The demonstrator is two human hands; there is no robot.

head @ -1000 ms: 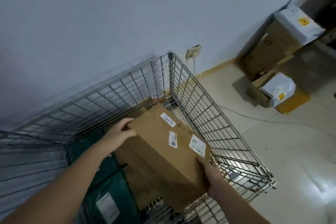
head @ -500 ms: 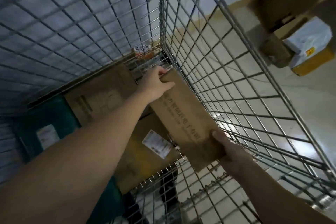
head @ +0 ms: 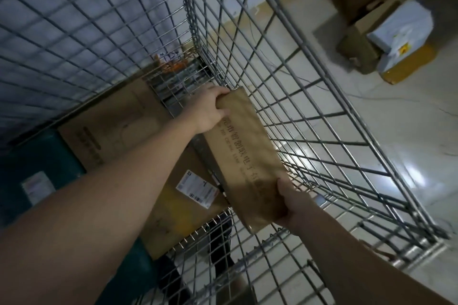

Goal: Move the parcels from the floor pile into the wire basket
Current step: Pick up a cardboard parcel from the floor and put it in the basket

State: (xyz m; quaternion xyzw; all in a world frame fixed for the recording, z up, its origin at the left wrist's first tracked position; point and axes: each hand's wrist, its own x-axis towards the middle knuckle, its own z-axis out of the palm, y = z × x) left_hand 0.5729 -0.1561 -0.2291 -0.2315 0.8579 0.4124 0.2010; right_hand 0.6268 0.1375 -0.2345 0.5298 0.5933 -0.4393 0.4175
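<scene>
So in the last second I've gone from holding this brown cardboard box [head: 247, 158] up over the rim to having it way down inside the wire basket [head: 309, 96], turned on edge and slotted along the right-hand mesh wall. Since half a second ago it's only dropped a touch lower, so I reckon this one's basically placed and just needs letting go.

My left hand [head: 207, 109] has its grip clamped over the far top corner, and my right hand [head: 290, 202] is clamped on the near bottom end. Both are closed on the box, nothing loose.

What's already in there: a labelled yellow-brown carton [head: 178, 205] lying flat just to the left of my box, with its white shipping label [head: 197, 189] face up. It looks like my box is touching its edge, but I can't say for sure. Behind that is a bigger flat brown carton [head: 111, 121], and at the far left a teal bag [head: 34, 176]. There's something orange [head: 171, 63] jammed in the far corner, too blurry to name.

The main squeeze is the gap between the mesh wall and the labelled carton, so my knuckles might catch the wire coming out.

Outside on the floor [head: 384, 143] there are still more parcels [head: 396, 32] piled by the wall, well apart from the basket, so the job is far from over.
</scene>
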